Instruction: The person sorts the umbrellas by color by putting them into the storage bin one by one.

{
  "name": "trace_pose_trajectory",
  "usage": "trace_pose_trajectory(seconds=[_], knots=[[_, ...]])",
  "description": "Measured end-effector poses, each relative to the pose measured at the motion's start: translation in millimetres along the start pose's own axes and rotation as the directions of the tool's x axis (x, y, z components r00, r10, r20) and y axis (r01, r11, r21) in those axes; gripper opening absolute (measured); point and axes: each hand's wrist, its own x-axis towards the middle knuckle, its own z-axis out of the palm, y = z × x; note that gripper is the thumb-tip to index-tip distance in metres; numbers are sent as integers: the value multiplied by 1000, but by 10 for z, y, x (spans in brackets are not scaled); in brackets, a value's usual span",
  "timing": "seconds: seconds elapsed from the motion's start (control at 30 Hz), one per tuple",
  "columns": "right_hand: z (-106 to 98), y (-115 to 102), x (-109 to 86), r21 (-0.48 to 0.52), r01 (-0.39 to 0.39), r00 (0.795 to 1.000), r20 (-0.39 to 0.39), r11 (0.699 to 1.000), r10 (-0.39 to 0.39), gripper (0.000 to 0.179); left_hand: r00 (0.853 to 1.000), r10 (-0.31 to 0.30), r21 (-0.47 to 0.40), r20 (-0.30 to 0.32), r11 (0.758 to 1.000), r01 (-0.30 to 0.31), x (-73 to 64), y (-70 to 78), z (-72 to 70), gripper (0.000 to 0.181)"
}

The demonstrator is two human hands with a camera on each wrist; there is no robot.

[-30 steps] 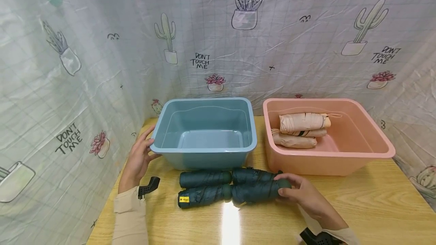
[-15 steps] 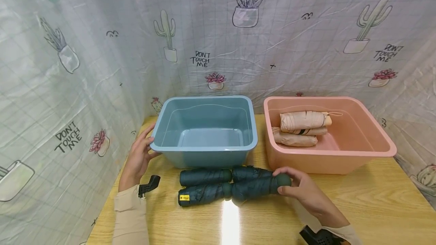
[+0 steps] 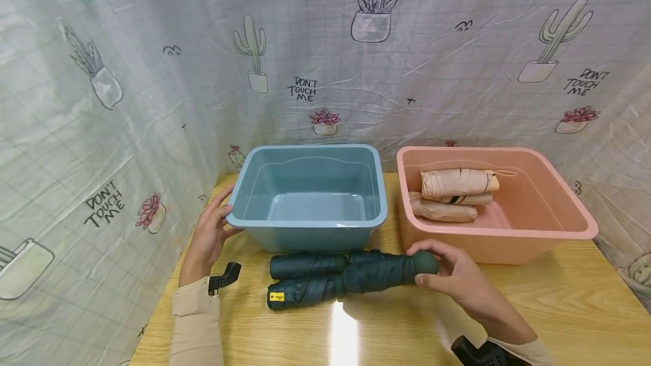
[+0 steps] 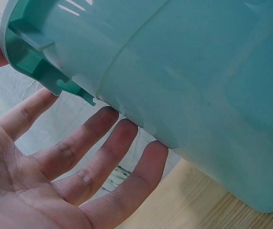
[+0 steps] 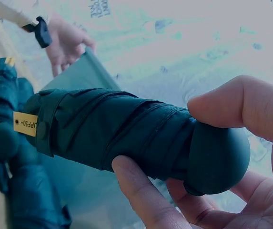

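Note:
In my right hand (image 3: 455, 275) I hold a folded dark green umbrella (image 5: 122, 129) by its rounded handle end, thumb on one side and fingers on the other. It has a strap and a small yellow tag. My left hand (image 3: 207, 233) touches the left side of the blue bin (image 3: 305, 223), fingertips against its outer wall and rim, fingers mostly straight in the left wrist view. More folded green umbrellas lie on the table before that bin: a front one (image 3: 302, 291), a back one (image 3: 305, 266), and one partly hidden behind the held umbrella.
To the right of the blue bin stands a pink bin (image 3: 498, 232) with several beige folded umbrellas (image 3: 458, 182) piled at its left. Both bins sit on a wooden table (image 3: 285, 338). A cactus-print curtain (image 3: 330, 61) hangs close behind and to the left.
My right hand has lifted the handle end of the front right umbrella, which now overlaps the umbrellas beside it. The left hand stays at the blue bin's side.

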Motion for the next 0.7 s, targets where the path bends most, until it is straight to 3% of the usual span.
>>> trace_pose_trajectory(seconds=[0.27, 0.53, 0.7], knots=[[19, -260, 134, -1, 75, 997, 31, 997, -75, 37, 1000, 2, -10, 10, 1000, -2, -8, -10, -8, 54], [13, -559, 321, -80, -14, 1000, -17, 997, 13, 33, 1000, 2, 5, -1, 1000, -2, -9, -31, -10, 55], [28, -720, 465, -92, 0, 1000, -30, 996, -3, 32, 1000, -3, 10, -11, 1000, 3, 3, -21, -5, 53]])
